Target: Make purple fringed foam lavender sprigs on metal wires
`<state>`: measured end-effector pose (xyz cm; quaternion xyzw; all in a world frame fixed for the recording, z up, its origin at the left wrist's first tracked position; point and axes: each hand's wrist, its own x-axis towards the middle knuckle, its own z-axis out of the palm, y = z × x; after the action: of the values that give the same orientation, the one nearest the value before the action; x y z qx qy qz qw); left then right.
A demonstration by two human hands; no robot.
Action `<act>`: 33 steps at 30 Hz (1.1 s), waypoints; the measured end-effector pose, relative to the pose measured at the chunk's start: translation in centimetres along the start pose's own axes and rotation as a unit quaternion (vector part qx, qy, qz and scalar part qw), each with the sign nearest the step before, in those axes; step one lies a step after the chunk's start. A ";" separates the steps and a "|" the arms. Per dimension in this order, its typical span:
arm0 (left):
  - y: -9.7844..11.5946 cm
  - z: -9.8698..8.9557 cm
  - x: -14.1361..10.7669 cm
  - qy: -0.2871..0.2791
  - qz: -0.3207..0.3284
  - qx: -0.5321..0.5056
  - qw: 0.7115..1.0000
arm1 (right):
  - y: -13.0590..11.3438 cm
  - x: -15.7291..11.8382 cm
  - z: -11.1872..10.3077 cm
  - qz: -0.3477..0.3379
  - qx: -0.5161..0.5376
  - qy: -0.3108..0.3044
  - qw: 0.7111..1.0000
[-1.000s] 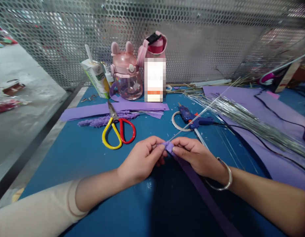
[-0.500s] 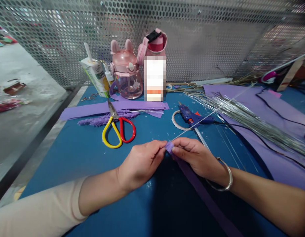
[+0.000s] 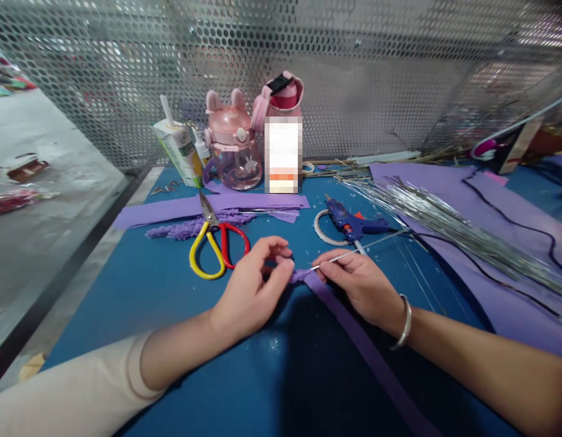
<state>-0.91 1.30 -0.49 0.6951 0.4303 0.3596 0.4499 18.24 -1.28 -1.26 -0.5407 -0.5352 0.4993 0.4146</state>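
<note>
Between my hands a fringed purple strip (image 3: 300,276) is wound around a thin wire (image 3: 376,243). My left hand (image 3: 258,282) has its thumb and curled fingers closed on the wound, ruffled end; part of that end is hidden behind the thumb. My right hand (image 3: 360,282), with a silver bangle at the wrist, pinches the wire just right of the winding. From there the loose purple strip (image 3: 354,334) hangs down toward the lower right. Scissors (image 3: 212,243) with one yellow and one red handle lie beyond my left hand.
A blue glue gun (image 3: 349,218) lies on a white tape roll (image 3: 320,229) beyond my right hand. Purple sheets (image 3: 531,206) and a bundle of wires (image 3: 454,215) cover the right side. Bottles (image 3: 238,161) and a drink carton (image 3: 181,152) stand along the back.
My hands have moved slightly apart, and the left fingers have loosened and shifted left. More of the ruffled winding shows, and the wire has tilted lower toward the right.
</note>
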 end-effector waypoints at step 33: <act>0.6 0.0 -0.1 -0.139 -0.060 -0.003 0.988 | 0.1 -0.7 0.4 -0.204 -0.116 -0.067 0.970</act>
<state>-0.76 1.04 0.08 0.7100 0.4036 0.2329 0.5280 17.89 -2.01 -1.34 -0.4299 -0.7150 0.3740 0.4050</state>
